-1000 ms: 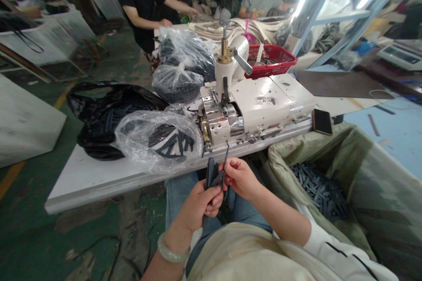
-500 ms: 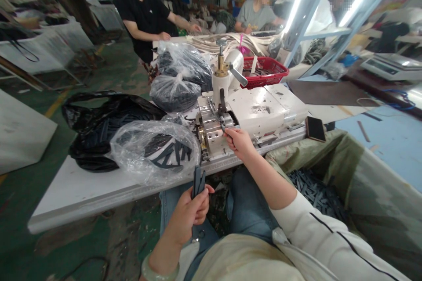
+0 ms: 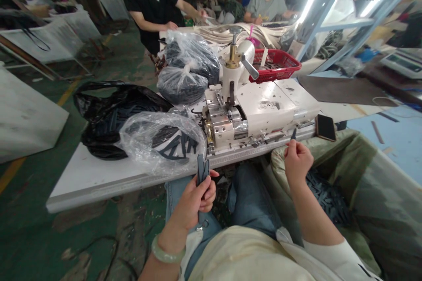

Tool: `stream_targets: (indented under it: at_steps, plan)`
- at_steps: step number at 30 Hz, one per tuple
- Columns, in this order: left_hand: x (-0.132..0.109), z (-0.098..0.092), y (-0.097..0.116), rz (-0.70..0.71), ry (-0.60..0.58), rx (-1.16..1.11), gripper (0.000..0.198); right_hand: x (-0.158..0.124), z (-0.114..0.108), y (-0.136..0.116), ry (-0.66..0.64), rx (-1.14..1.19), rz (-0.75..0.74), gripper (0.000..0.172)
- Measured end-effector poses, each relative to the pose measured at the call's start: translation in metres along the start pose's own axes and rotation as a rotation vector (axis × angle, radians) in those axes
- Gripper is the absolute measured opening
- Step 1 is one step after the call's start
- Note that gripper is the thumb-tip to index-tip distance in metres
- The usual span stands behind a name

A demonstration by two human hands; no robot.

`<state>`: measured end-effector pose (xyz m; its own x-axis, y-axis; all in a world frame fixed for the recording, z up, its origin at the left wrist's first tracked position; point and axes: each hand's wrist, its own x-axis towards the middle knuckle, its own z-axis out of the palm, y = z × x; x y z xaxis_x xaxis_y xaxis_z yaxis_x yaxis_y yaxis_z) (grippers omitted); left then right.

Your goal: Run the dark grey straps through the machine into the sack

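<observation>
My left hand [image 3: 201,195] is closed around a small bundle of dark blue-grey strips [image 3: 201,170], held upright in front of the table edge. To the right, my right hand [image 3: 298,160] pinches one short dark strip [image 3: 293,134], its tip sticking up from the fingers. That hand is above the rim of a green sack [image 3: 280,164], in which many similar strips [image 3: 329,197] lie. Between and beyond my hands stands a white machine [image 3: 270,101] with a metal feed area [image 3: 224,129] and a brass-collared post. A clear plastic bag [image 3: 138,145] of strips lies open left of it.
A black bag [image 3: 99,140] of strips and tied clear bags [image 3: 183,83] sit on the white table [image 3: 79,175]. A phone [image 3: 325,127] lies at the machine's right. Behind are a red basket [image 3: 293,68] and co-workers at a table with pale straps [image 3: 211,30].
My right hand has moved from the machine's metal feed area to the right, over the sack's edge, with a strip in its fingers. My left hand still grips its bundle. The view has shifted slightly.
</observation>
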<state>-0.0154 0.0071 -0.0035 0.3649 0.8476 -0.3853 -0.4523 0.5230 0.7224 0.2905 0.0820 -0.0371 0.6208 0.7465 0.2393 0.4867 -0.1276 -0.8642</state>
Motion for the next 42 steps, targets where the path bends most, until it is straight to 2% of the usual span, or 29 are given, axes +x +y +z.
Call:
stream_targets:
  at_steps: [3, 5, 7, 8, 9, 11, 14, 16, 18, 19, 22, 27, 32, 39, 42]
  plan:
    - [0.0, 0.001, 0.0, 0.003, -0.031, -0.029, 0.028, -0.005, -0.045, 0.052, 0.117, -0.302, 0.024, 0.044]
    - [0.0, 0.003, 0.001, 0.001, -0.049, -0.053, 0.033, -0.006, -0.072, 0.084, 0.115, -0.538, 0.056, 0.045]
    - [0.0, 0.006, 0.001, -0.008, -0.062, -0.069, 0.037, -0.005, -0.09, 0.102, 0.088, -0.713, 0.049, 0.051]
    - [0.001, 0.009, 0.001, -0.018, -0.068, -0.071, 0.038, -0.005, -0.094, 0.102, 0.063, -0.728, 0.035, 0.057]
    - [0.001, 0.011, 0.0, -0.027, -0.074, -0.071, 0.038, -0.007, -0.093, 0.096, 0.024, -0.682, 0.025, 0.061]
    - [0.002, 0.017, -0.001, -0.041, -0.091, -0.063, 0.037, -0.016, -0.078, 0.067, -0.121, -0.406, 0.048, 0.058]
    - [0.002, 0.025, -0.004, -0.078, -0.109, -0.019, 0.03, -0.046, -0.033, -0.001, -0.598, 0.237, 0.169, 0.047]
    - [0.001, 0.027, -0.006, -0.126, -0.118, 0.024, 0.025, -0.073, -0.001, -0.044, -0.89, 0.516, 0.223, 0.042]
    - [-0.003, 0.028, -0.008, -0.162, -0.123, 0.05, 0.023, -0.096, 0.024, -0.073, -1.048, 0.658, 0.254, 0.036]
    - [-0.005, 0.027, -0.008, -0.165, -0.121, 0.056, 0.022, -0.105, 0.032, -0.083, -1.088, 0.7, 0.271, 0.035]
    - [-0.014, 0.022, -0.006, -0.111, -0.065, 0.074, 0.023, -0.117, 0.044, -0.094, -1.07, 0.814, 0.356, 0.037]
    - [-0.023, 0.012, 0.004, -0.05, 0.067, 0.128, 0.028, -0.107, 0.042, -0.091, -0.971, 1.034, 0.468, 0.029]
    - [-0.019, 0.008, 0.003, -0.059, 0.065, 0.125, 0.033, -0.099, 0.037, -0.087, -0.994, 1.097, 0.489, 0.025]
    - [-0.015, 0.01, 0.002, -0.059, 0.093, 0.115, 0.034, -0.103, 0.038, -0.079, -1.16, 1.196, 0.509, 0.024]
    - [-0.016, 0.009, 0.003, -0.053, 0.104, 0.109, 0.033, -0.104, 0.042, -0.08, -1.097, 1.178, 0.521, 0.024]
